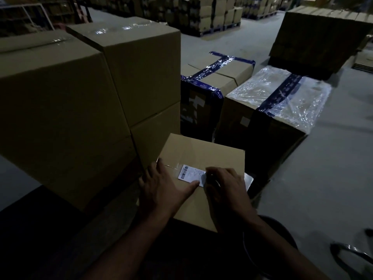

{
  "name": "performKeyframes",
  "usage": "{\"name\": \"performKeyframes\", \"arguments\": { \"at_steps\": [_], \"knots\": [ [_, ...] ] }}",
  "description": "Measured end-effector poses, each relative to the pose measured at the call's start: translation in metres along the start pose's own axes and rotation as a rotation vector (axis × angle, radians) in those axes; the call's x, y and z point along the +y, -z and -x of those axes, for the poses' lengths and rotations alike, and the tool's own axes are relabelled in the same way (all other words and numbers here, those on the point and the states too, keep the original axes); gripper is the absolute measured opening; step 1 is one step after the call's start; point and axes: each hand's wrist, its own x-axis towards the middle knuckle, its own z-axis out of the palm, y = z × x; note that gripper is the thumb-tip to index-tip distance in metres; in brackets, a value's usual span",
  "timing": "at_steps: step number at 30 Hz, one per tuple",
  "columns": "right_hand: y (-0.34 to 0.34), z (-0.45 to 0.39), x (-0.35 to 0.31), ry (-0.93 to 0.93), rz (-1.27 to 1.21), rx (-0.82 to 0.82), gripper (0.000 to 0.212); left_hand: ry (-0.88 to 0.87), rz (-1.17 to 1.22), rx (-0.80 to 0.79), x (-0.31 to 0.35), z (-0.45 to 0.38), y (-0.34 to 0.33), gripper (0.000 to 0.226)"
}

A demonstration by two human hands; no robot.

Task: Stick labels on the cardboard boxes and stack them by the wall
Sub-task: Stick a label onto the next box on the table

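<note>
While left hand (161,186) lies flat, right hand (222,188) pinches label (190,173) — half hidden.

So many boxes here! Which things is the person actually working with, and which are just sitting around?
In use:
small box
label
left hand
right hand

Sitting around:
tall stacked boxes
blue-taped box
plastic-wrapped box
pallets of boxes
</note>
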Motion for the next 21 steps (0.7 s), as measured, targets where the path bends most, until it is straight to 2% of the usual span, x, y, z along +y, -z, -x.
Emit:
{"name": "performKeyframes", "arguments": {
  "at_steps": [3,6,10,14,17,21],
  "knots": [
    [0.003,0.000,-0.004,0.030,0.008,-0.010,0.025,-0.006,-0.016,0.000,0.000,0.001,0.002,0.136],
    [0.004,-0.012,-0.002,-0.063,-0.085,-0.033,0.019,-0.003,-0.004,-0.001,0.000,0.002,0.003,0.136],
    [0.002,-0.030,-0.001,-0.126,-0.193,-0.122,0.029,-0.003,0.007,-0.019,0.000,0.002,0.005,0.136],
    [-0.005,-0.030,-0.007,-0.063,-0.085,-0.075,0.025,0.005,0.015,-0.029,0.000,0.001,0.005,0.138],
    [-0.007,-0.027,-0.008,-0.026,-0.087,-0.034,0.021,0.010,0.013,-0.031,0.000,0.003,0.005,0.139],
    [-0.006,-0.031,-0.004,-0.037,-0.151,-0.077,0.019,-0.007,-0.007,-0.028,0.000,0.002,0.004,0.139]
  ]
}}
